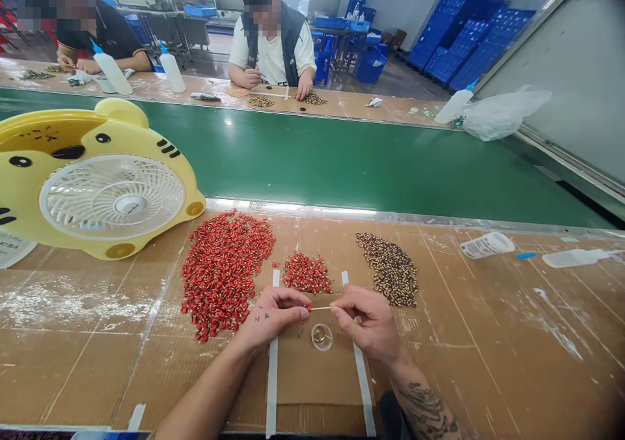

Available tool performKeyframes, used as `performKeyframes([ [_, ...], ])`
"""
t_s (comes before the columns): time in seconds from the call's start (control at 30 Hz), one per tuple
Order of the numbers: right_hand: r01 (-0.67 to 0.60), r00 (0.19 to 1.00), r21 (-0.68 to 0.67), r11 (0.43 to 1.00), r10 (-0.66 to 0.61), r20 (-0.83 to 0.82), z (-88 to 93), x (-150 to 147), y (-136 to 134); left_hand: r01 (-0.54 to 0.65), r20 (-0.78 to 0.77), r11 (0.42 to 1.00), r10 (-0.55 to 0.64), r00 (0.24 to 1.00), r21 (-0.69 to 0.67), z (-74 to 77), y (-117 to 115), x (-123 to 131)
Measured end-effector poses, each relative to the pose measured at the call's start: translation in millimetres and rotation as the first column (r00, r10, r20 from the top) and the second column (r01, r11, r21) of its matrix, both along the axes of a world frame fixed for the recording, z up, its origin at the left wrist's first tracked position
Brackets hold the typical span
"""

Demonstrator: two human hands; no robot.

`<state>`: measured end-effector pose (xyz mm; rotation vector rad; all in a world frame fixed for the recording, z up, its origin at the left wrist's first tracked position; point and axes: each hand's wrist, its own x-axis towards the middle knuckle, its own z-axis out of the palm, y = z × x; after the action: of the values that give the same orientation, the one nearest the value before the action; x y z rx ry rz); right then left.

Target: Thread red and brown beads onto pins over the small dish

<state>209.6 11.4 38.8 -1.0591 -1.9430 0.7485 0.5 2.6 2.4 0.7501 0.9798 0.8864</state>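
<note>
The brown cardboard-covered workbench [83, 362] carries a yellow animal-shaped plastic desk fan [112, 206] at left, a large heap of glossy red pieces [224, 271], a smaller red heap [306, 273] and a speckled brown heap [389, 269]. A small clear round dish [321, 337] sits between the hands. The right hand [366, 319] pinches a thin pale stick [321, 308], fingers nearly closed. The left hand [273, 316], equally closed, grips its red tip [309, 308], just above the dish.
</note>
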Motion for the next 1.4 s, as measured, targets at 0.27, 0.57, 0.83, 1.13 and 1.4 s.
performKeyframes([
  [0.27,0.085,0.994,-0.017,0.996,-0.083,0.076,-3.1,-8,-5,-0.040,0.026,0.999,0.040,0.999,-0.006,-2.2,0,-1],
  [0.57,-0.002,0.993,-0.113,0.994,0.016,0.118,-6.2,6,-12,-0.063,0.039,0.998,0.064,0.997,-0.020,-1.8,0,-1],
  [0.83,0.158,0.933,-0.190,0.969,-0.083,0.350,-10.6,45,-11,-0.068,0.043,0.998,0.069,0.997,-0.014,-9.4,1,-4],
  [1.13,0.302,0.773,-0.157,0.940,-0.145,0.617,-18.1,107,-2,-0.044,0.040,0.999,0.043,0.998,0.011,-13.1,1,-4],
  [1.4,0.299,0.766,-0.118,0.947,-0.164,0.622,-27.0,96,-5,-0.045,0.030,0.999,0.045,0.999,0.029,-7.4,2,-4],
])
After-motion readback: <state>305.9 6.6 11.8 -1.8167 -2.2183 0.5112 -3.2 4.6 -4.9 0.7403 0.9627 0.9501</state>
